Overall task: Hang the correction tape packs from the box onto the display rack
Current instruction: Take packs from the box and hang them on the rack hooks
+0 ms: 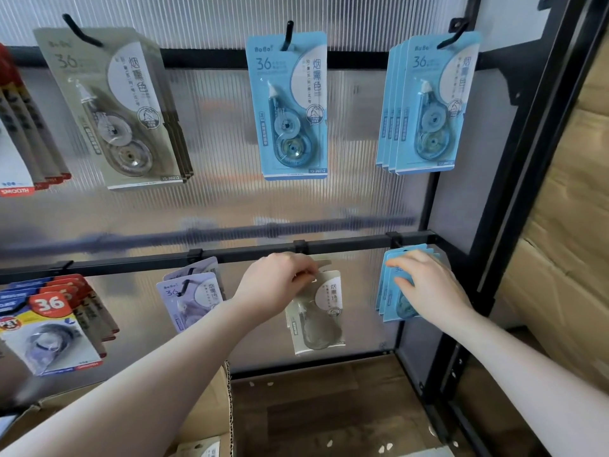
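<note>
My left hand (278,285) pinches the top of a beige correction tape pack (321,316) at the middle hook of the lower rack bar (346,247). My right hand (428,288) lies with straight fingers on a bunch of blue packs (390,301) hanging at the lower right hook. A purple pack (192,296) hangs to the left of the beige one. On the upper bar hang beige packs (115,107), one blue pack (290,103) and several blue packs (425,103). The cardboard box (211,413) stands below my left arm, with one pack (201,448) showing inside.
Red and blue packs marked 36 (49,321) hang at the lower left, more red-edged packs (19,136) at the upper left. A black rack frame post (514,192) stands on the right, with stacked cardboard cartons (573,225) beyond it. Dark wooden floor (313,407) lies below.
</note>
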Tool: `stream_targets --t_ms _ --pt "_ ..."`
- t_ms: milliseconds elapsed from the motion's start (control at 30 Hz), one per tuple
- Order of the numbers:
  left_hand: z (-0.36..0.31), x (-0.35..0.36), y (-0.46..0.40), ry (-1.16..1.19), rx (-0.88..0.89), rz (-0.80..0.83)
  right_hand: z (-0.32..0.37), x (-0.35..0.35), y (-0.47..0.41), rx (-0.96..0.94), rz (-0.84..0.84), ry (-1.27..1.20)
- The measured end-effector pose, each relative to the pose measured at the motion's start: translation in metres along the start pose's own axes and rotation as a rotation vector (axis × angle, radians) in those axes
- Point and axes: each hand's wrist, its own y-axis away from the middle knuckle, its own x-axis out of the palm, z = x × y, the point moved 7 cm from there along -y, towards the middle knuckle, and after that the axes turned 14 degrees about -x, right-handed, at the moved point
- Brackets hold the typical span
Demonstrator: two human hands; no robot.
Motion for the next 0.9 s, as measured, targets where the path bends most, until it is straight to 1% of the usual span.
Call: stream_targets --t_ms 267,467,733,900 --pt "-0.004 0.007 -0.007 -0.017 0.002 0.021 -0.008 0.002 0.003 -0.01 0.004 0.022" --pt "0.006 0.015 -0.012 -0.028 -0.01 0.015 -0.013 0.005 0.005 -0.003 -0.008 0.019" --pt "0.007 0.019 -0.014 -0.045 -0.005 -0.05 -0.012 0.007 0.006 -0.034 -0.015 0.005" --pt "0.007 0.017 -0.011 -0.11 0.015 -0.142 -0.008 0.009 0.009 -0.057 -0.012 -0.002"
